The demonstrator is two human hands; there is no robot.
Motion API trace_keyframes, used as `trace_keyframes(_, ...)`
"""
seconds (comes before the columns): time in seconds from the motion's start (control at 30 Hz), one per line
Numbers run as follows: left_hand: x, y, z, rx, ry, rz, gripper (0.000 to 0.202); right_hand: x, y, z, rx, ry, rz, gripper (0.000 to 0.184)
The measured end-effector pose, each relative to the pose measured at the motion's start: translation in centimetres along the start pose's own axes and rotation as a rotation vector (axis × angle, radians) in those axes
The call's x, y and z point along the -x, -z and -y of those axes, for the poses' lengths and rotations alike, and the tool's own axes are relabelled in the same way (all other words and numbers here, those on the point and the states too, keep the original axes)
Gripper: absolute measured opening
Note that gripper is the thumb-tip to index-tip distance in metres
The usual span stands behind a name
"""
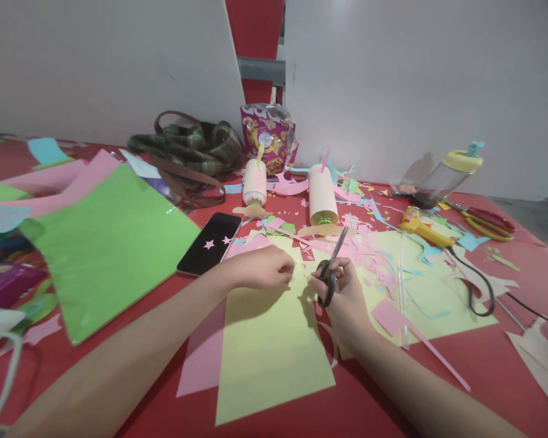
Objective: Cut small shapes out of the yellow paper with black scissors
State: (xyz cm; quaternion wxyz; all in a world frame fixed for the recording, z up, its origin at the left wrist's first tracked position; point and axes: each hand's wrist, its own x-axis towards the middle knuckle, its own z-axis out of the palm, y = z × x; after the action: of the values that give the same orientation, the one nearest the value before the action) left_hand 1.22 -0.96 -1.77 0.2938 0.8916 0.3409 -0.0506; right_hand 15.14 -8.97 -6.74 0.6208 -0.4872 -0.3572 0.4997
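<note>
My right hand (347, 295) holds black-handled scissors (327, 280), their blades pointing up and away. Just left of it, my left hand (267, 267) is closed, its fingertips pressed together above the paper; whatever they pinch is too small to make out. Beneath both hands lies a pale yellow sheet of paper (274, 347), partly covering a pink sheet (201, 359). Beyond the hands stand two paper-wrapped cylinders, a smaller one (254, 182) and a larger one (322, 191), each with a paper strip on top.
A phone (210, 244) with pink paper stars on it lies left of my hands, beside a large green sheet (114, 243). At right are a yellow glue gun (424, 228), red-and-yellow-handled scissors (488, 224) and a clear jar (447, 176). Paper scraps (369, 261) litter the red table.
</note>
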Motion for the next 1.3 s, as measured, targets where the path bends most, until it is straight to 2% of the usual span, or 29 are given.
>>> trace_keyframes(0.07, -0.2, -0.5, 0.6, -0.085, 0.025, 0.022, 0.017, 0.0, -0.1, 0.2, 0.009, -0.004, -0.007, 0.028)
trace_keyframes(0.13, -0.3, -0.9, 1.2, -0.235, 0.095, -0.031, 0.020, 0.0, -0.1, 0.4, 0.010, -0.005, -0.010, 0.028)
trace_keyframes(0.27, -0.5, -1.5, 2.0, -0.312, 0.157, -0.114, 0.023, -0.1, 0.0, 0.4, 0.026, 0.012, -0.029, 0.027)
trace_keyframes(0.33, -0.6, -1.6, 2.0, -0.326, 0.146, -0.170, 0.023, -0.3, 0.1, 0.4, 0.033, 0.030, -0.041, 0.027)
trace_keyframes(0.43, -0.8, -1.7, 1.4, -0.301, 0.035, -0.284, 0.019, -0.6, 0.3, 0.4, 0.031, 0.056, -0.056, 0.027)
trace_keyframes(0.53, -1.1, -2.1, 0.6, -0.236, -0.098, -0.316, 0.014, -0.8, 0.5, 0.5, 0.044, 0.058, -0.073, 0.027)
trace_keyframes(0.67, -2.1, -3.4, 0.7, -0.171, -0.161, -0.392, 0.020, -0.8, 0.5, 0.5, 0.065, 0.056, -0.075, 0.026)
trace_keyframes(0.87, -3.2, -5.4, 1.8, -0.076, -0.101, -0.508, 0.023, -0.7, 0.5, 0.3, 0.041, 0.050, -0.060, 0.026)
trace_keyframes(1.23, -3.3, -5.3, 1.2, 0.027, -0.074, -0.548, 0.010, -0.8, 0.5, 0.4, 0.048, 0.050, -0.068, 0.027)
trace_keyframes(1.3, -3.3, -5.3, 1.0, 0.039, -0.076, -0.560, 0.013, -0.9, 0.6, 0.5, 0.048, 0.047, -0.073, 0.027)
